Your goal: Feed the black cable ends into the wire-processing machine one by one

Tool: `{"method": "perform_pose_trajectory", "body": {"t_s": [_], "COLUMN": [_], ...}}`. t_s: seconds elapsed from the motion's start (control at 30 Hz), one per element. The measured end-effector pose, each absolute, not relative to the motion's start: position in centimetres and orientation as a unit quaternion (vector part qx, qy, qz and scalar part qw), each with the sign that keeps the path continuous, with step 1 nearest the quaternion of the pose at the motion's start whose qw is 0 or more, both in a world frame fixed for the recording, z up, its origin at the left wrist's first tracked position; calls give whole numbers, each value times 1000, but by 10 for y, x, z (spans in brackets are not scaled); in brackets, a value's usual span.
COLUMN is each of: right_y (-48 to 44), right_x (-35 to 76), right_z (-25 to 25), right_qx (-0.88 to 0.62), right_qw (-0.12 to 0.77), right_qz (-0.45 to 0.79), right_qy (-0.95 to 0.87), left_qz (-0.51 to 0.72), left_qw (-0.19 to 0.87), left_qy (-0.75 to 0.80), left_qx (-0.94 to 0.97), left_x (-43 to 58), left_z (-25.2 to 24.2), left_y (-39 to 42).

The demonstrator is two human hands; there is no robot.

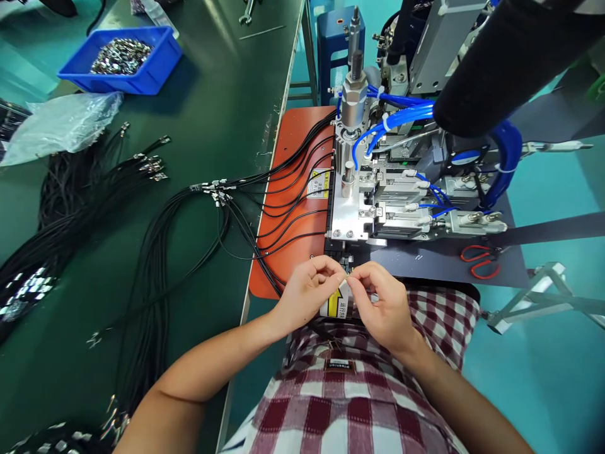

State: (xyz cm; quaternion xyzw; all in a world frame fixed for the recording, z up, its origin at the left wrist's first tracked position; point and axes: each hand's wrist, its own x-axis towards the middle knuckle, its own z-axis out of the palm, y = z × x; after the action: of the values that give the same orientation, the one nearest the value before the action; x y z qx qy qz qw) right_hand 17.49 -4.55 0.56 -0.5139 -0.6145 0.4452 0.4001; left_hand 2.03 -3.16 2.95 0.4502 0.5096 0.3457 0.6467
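tiny piece [347, 275], mostly hidden, pinched between both hands [306, 291] [382, 308]

My feed is bright and evenly lit, apparently from overhead. I get glare off the metal plate [348, 221] and shine on the plastic bag [70, 123]; the blue bin [158, 70] throws a soft shadow on the tabletop [212, 132]. The left hand [305, 290] and right hand [384, 309] look sharp; the tiny piece [347, 275] between them is too small to resolve. Shapes stretch toward the edges.

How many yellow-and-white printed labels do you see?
2: one yellow-and-white label on the orange plate, another between the left hand and right hand, partly covered. More may be hidden.
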Motion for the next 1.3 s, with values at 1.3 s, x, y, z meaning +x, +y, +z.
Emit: {"method": "perform_pose_trajectory", "body": {"t_s": [1.3], "right_y": [-7], "right_x": [189], "right_z": [-25], "right_qx": [-551], "right_qw": [328], "right_qz": [629], "right_qy": [-439], "left_qz": [257], "left_qw": [276], "left_qy": [412], "left_qx": [830], "left_x": [-9], "left_z": [-13], "left_y": [-4]}}
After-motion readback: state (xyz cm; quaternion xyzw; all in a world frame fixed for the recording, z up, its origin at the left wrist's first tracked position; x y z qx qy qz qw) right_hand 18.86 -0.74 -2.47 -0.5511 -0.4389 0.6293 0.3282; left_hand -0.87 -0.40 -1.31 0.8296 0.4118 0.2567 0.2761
